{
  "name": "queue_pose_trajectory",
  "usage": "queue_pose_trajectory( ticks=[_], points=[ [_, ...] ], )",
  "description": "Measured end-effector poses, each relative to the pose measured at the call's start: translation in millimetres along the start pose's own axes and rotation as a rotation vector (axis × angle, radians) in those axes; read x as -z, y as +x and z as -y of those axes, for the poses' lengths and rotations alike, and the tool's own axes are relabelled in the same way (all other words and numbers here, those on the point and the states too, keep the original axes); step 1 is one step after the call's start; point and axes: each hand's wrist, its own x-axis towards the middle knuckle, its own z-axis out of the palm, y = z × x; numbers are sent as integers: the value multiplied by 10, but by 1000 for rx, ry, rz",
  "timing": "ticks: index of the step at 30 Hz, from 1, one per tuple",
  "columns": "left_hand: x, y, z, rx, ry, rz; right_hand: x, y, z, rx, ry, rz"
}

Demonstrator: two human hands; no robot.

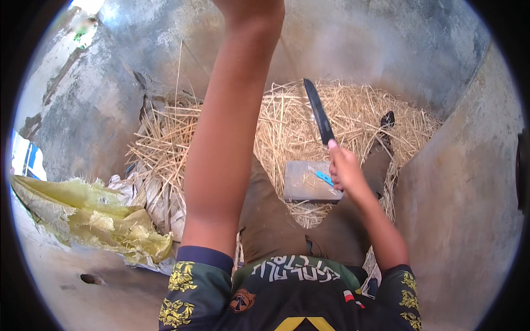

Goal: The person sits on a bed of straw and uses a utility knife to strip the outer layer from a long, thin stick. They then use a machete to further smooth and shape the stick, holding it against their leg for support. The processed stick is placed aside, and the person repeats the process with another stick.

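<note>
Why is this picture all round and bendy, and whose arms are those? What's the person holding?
The picture comes from a little camera worn on a person's head, looking down. Its lens is very wide, so straight edges bend near the rim. The arms belong to that same person, who seems to be sitting, with legs stretched out in front. The right hand holds a long dark knife, blade pointing up and away. The left arm reaches up so far that its hand is out of the picture, so I cannot tell what it does. In front lies a pile of straw between grey concrete walls. A flat grey block rests on the straw near the knife hand. On the left lies a crumpled yellow sack.
</note>
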Motion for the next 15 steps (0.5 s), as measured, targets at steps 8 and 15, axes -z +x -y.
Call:
queue_pose_trajectory(
  ticks=[8,15],
  points=[
    [37,-80,56,63,-62,-113,-139,-409,783,1012,517,-286],
    [114,160,-116,210,-172,-100,-7,756,-1719,119,-342,-296]
  ],
)
